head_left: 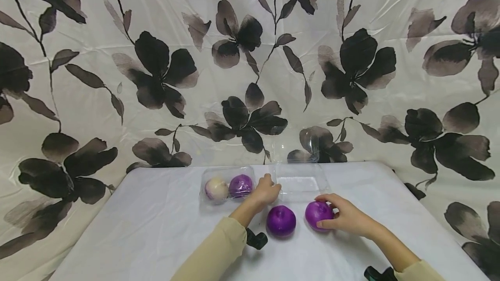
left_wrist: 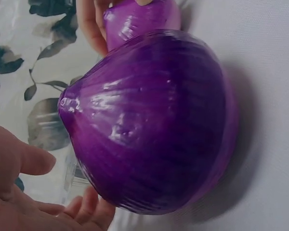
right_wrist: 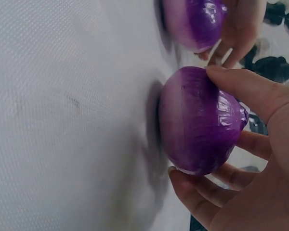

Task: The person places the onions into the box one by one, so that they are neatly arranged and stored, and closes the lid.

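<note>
In the head view my right hand curls round a purple onion at the right. The right wrist view shows the thumb on one side of this onion and fingertips on the other. My left hand reaches past a second purple onion, which stands on the table nearer to me. Seen in the left wrist view, the left thumb is spread from the fingers, with nothing between them. That closer onion fills much of the view and hides part of the fingers.
Left of my left hand, a clear plastic box holds a pale onion and a purple one. Another clear box stands with its lid raised behind the two loose onions. The white table ends at a flowered cloth backdrop.
</note>
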Demonstrator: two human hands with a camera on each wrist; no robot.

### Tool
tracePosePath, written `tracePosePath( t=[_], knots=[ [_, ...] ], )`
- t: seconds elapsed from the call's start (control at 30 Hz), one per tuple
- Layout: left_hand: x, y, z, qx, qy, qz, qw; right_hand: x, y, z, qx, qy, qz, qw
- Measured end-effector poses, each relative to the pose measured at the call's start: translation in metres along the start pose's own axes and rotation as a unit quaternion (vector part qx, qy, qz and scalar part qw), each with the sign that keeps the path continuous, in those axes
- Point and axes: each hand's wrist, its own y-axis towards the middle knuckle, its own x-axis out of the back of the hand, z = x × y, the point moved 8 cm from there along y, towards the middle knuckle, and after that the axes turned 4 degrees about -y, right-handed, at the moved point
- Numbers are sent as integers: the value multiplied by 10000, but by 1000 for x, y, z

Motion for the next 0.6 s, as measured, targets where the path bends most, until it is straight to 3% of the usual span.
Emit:
tracePosePath(
  t=[0.3, 0.6],
  knots=[
    [1, 2, 10, 61, -1030, -82, 9946, -8, -1, -3, -196, 207, 42, 9996],
    [-5, 8, 13, 274, -1706, -32, 9850, 0, 0, -14, -452, -253, -97, 9986]
  ],
)
